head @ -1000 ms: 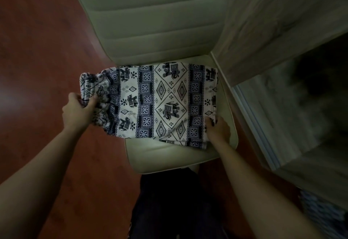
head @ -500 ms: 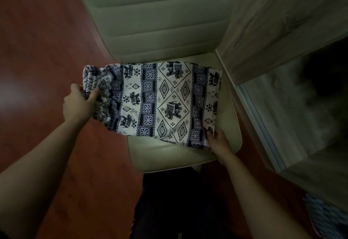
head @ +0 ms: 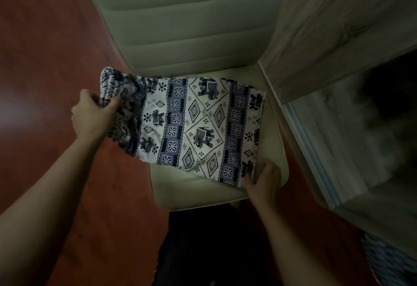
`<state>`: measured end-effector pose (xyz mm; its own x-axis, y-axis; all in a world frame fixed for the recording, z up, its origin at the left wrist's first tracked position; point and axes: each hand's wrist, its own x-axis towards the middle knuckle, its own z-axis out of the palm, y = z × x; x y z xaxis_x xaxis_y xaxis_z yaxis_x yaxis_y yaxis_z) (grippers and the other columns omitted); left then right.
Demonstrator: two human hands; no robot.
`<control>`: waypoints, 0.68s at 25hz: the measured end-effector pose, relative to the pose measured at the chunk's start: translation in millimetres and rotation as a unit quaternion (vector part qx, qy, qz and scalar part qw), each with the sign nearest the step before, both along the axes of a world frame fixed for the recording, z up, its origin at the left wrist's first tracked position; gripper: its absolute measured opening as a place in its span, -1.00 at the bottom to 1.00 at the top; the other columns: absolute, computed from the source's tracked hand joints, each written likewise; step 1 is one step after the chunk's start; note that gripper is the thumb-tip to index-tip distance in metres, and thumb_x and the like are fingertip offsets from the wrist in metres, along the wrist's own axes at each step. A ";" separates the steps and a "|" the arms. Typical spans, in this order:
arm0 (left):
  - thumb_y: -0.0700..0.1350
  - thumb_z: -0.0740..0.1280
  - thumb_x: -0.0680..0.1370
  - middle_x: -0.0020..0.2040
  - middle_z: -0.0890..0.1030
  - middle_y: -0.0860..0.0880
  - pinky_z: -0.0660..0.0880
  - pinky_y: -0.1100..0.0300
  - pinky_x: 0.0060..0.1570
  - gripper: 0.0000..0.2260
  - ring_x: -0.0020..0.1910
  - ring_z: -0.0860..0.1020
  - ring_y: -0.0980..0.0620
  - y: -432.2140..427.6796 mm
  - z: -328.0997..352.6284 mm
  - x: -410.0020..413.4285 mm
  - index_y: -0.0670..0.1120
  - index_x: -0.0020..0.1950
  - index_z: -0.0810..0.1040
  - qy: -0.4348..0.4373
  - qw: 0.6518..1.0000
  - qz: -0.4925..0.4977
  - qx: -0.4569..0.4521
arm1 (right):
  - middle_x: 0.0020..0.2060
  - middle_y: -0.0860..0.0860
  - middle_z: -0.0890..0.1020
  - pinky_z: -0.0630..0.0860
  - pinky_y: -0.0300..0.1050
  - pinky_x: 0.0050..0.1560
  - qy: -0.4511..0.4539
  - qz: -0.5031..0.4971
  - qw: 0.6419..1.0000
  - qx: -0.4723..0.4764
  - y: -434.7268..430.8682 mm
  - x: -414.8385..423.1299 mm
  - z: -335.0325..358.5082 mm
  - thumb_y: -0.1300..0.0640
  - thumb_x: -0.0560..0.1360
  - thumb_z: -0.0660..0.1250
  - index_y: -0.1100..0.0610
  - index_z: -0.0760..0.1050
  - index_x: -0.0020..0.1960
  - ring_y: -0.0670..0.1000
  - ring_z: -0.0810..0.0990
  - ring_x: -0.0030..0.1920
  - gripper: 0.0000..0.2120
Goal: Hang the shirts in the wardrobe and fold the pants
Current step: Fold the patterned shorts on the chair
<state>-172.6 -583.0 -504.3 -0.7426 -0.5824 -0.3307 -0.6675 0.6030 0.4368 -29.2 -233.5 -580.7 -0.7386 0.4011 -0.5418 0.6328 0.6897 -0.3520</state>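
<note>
White pants with a dark blue elephant print lie folded across the seat of a pale chair. Their gathered waistband end hangs off the seat's left side. My left hand grips that bunched end, thumb on top. My right hand pinches the folded pants at their near right corner, thumb on the cloth and fingers tucked under the edge.
The chair's padded backrest rises behind the pants. A wooden wardrobe panel and its open dark interior stand right of the chair. Red-brown floor lies to the left. A woven basket shows at the lower right.
Both hands keep their hold. My right hand has slid a little toward me along the pants' right edge to the near corner. The view has shifted slightly.
</note>
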 end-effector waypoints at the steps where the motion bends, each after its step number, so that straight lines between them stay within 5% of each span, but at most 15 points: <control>1: 0.09 0.39 0.42 -0.05 0.54 -0.10 0.56 -0.13 -0.03 -0.62 -0.05 0.57 -0.18 13.3 8.8 -1.5 -0.12 0.05 0.38 0.011 0.999 -0.012 0.027 | 0.40 0.22 0.31 0.26 0.07 0.36 0.021 0.049 0.998 0.026 -1.8 -1.2 -2.0 0.14 0.44 0.37 0.26 0.20 0.43 0.19 0.27 0.40 -0.37; 5: -0.04 0.41 0.40 -0.01 0.51 -0.13 0.46 0.05 -0.19 -0.65 -0.13 0.51 -0.14 100.2 21.4 12.8 -0.12 0.03 0.33 0.030 0.983 -0.178 0.016 | 0.48 -0.02 -0.17 -0.02 0.07 0.51 0.014 0.269 0.963 0.003 -14.6 -17.9 -10.5 0.10 0.61 0.09 0.11 -0.03 0.53 -0.03 -0.18 0.50 -0.45; 9: 0.05 0.28 0.52 0.31 0.34 -0.19 0.53 0.05 0.00 -0.54 0.13 0.48 -0.15 169.8 -28.5 35.9 -0.13 0.32 0.28 -0.026 0.949 -0.315 -0.006 | 0.39 -0.04 -0.40 -0.17 0.15 0.47 -0.075 0.318 0.945 0.025 -9.5 -27.2 -21.5 -0.20 0.57 -0.02 0.04 -0.29 0.51 -0.05 -0.42 0.40 -0.32; 11: 0.13 0.17 0.57 0.49 0.13 -0.19 0.37 -0.06 0.25 -0.43 0.41 0.25 -0.21 177.0 -63.5 45.7 -0.10 0.48 0.12 -0.063 0.920 -0.382 -0.059 | 0.39 -0.03 -0.47 -0.20 0.17 0.45 -0.118 0.324 0.938 0.021 -8.6 -30.8 -22.7 -0.29 0.53 0.03 0.02 -0.45 0.43 -0.01 -0.48 0.39 -0.20; 13: 0.22 0.01 0.60 0.55 -0.24 -0.10 0.05 -0.17 0.44 -0.34 0.52 -0.15 -0.15 174.5 -89.4 54.0 -0.02 0.53 -0.25 -0.106 0.885 -0.445 -0.091 | 0.39 -0.01 -0.50 -0.21 0.18 0.45 -0.144 0.331 0.932 0.022 -10.1 -33.5 -22.7 -0.33 0.49 0.07 0.03 -0.53 0.36 0.02 -0.52 0.39 -0.11; 17: 0.27 -0.07 0.58 0.41 -0.52 -0.06 -0.21 -0.32 0.36 -0.30 0.45 -0.37 -0.16 169.1 -106.5 62.5 0.06 0.40 -0.53 -0.138 0.859 -0.477 -0.127 | 0.38 0.03 -0.53 -0.24 0.19 0.44 -0.152 0.335 0.930 0.017 -12.9 -33.2 -24.0 -0.35 0.46 0.09 0.05 -0.56 0.35 0.07 -0.54 0.38 -0.06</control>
<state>-110.1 -413.9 -610.9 -0.8354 0.1678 -0.5233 0.1256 0.9853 0.1155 -62.3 -246.4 -604.6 -0.6432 -0.0729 -0.7622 0.1230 0.9727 -0.1968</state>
